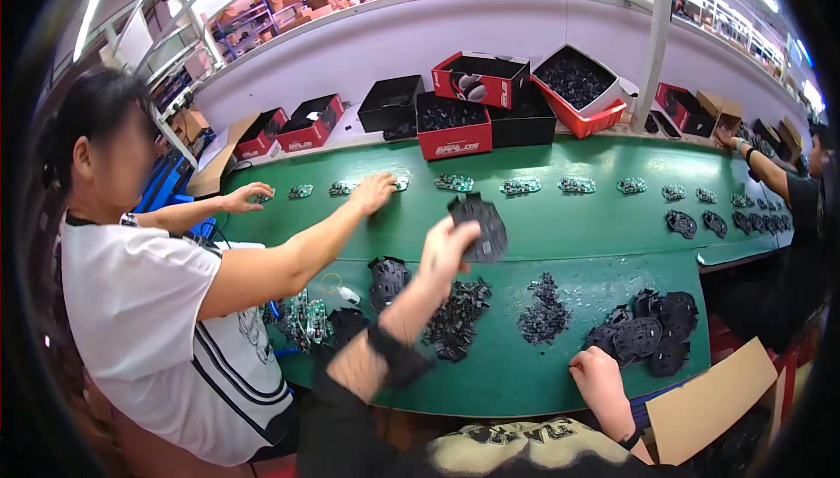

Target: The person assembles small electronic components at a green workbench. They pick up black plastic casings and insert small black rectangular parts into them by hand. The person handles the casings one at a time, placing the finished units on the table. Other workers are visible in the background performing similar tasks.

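My left hand (444, 249) is raised over the green belt (560, 224) and grips a flat black plastic shell (479, 222) by its lower edge. My right hand (598, 375) rests on the green worktable (516, 373) near its front edge, fingers curled and holding nothing. It lies just left of a stack of black round shells (649, 334). Two heaps of small black parts (457, 319) (544, 310) lie between my hands. A row of small green circuit boards (521, 186) runs along the belt.
A person in a white shirt (149, 320) sits at my left, reaching both hands (374, 191) onto the belt. Another person (809, 180) works at the far right. Red and black boxes (453, 126) line the back ledge. A cardboard sheet (713, 399) sits at the lower right.
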The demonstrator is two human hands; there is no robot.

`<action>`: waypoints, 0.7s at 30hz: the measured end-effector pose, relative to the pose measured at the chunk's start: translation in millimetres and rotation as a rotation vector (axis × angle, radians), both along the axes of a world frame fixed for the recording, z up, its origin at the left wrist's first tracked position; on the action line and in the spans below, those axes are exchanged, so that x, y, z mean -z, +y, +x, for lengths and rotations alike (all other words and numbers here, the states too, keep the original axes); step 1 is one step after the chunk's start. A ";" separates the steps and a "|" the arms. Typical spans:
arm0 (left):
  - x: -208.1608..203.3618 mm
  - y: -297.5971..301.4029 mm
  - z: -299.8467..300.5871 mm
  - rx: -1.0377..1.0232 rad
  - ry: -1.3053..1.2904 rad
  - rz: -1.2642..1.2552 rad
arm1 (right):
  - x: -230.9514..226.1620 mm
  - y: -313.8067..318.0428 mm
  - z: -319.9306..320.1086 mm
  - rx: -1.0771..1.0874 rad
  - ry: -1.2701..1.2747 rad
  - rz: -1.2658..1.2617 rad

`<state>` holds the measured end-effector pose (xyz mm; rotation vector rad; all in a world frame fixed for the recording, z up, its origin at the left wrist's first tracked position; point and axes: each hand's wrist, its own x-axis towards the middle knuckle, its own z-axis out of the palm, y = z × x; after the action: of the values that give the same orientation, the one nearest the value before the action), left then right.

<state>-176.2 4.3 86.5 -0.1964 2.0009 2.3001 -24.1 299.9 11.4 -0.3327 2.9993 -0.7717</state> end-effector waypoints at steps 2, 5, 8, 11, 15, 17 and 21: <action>47.4 -40.2 -93.8 -0.077 -0.116 0.247 | 5.5 -3.1 -0.7 -0.062 0.060 -0.021; -42.8 -65.4 -163.2 -0.156 0.211 0.482 | 12.1 -3.1 -0.6 -0.046 0.091 -0.041; -29.6 -56.2 -162.1 -0.180 0.195 0.418 | 8.5 -5.0 7.7 -0.077 0.075 -0.074; 25.2 -5.3 -141.8 0.122 -0.024 0.263 | 10.3 -1.5 8.8 -0.074 0.133 -0.117; 29.0 88.6 -35.6 0.588 0.332 -0.502 | 16.6 3.5 8.0 -0.045 0.207 0.010; 15.2 109.7 15.3 0.599 0.648 -0.723 | 11.8 0.4 8.4 -0.081 0.218 0.039; -96.7 136.9 113.0 0.708 0.737 0.105 | 10.9 18.2 13.7 -0.032 0.287 -0.091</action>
<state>-63.1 141.2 183.2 1.3067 1.7179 2.1007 -10.4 318.1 0.5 -0.5363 3.2174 -0.9334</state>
